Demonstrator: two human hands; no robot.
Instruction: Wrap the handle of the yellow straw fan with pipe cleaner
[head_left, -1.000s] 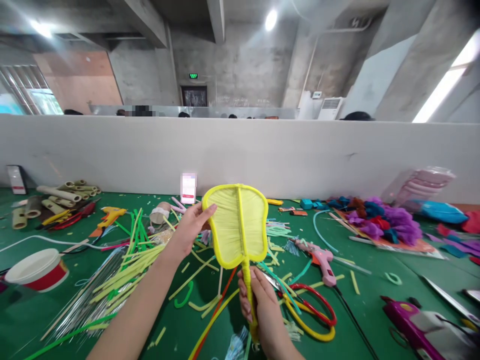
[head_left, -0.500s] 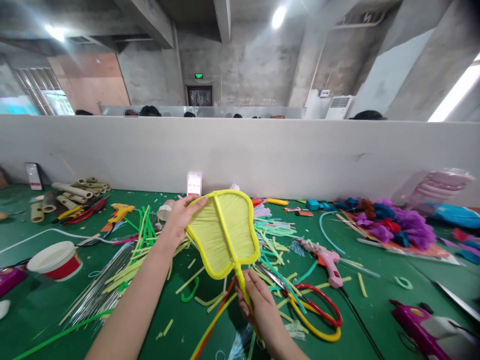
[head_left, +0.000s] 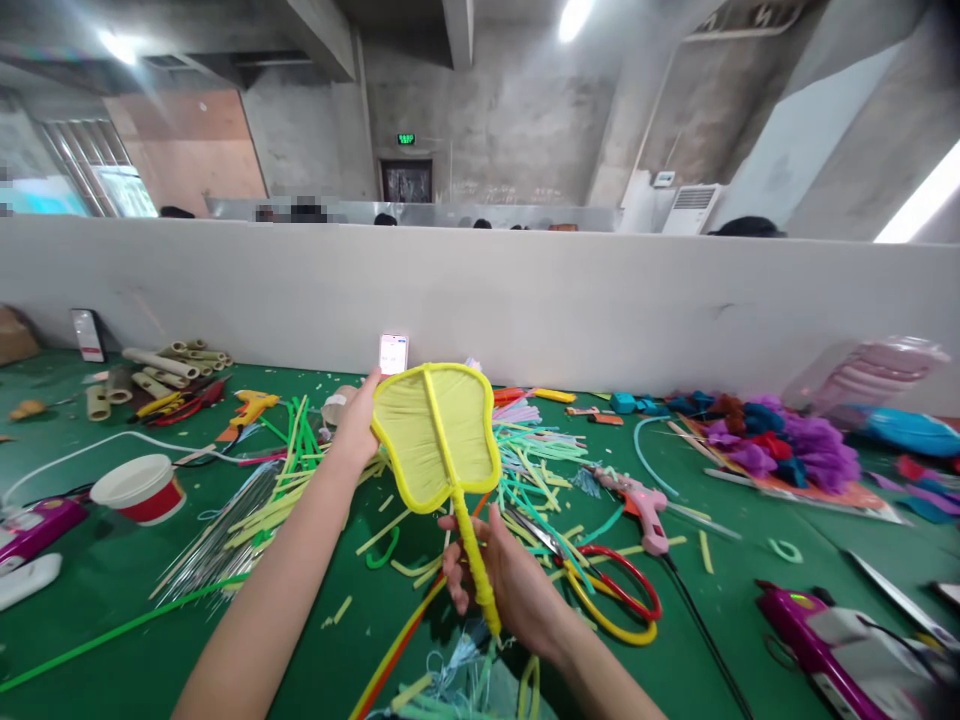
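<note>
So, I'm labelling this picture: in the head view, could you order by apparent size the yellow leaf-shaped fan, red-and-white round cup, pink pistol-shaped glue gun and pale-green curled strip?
1. Yellow leaf-shaped fan
2. Red-and-white round cup and pink glue gun: too alike to rank
3. Pale-green curled strip

Cannot see the fingertips of the left hand point(head_left: 358, 420) behind the yellow fan point(head_left: 409, 440) at mid-frame, nor the part of the right hand point(head_left: 517, 580) behind the fan's handle point(head_left: 473, 560), nor judge the contact there. Cannot read the small phone screen point(head_left: 393, 352) just above the fan or the faint writing point(head_left: 501, 190) in the upper middle, nor see more than the tops of heads point(head_left: 748, 227) beyond the white partition point(head_left: 540, 300), with some pixelated. Lose both forearms point(head_left: 262, 585) and the blue strands point(head_left: 459, 655) to the bottom edge, a purple power strip point(head_left: 52, 525) and a brown object point(head_left: 15, 337) to the left edge.
</note>
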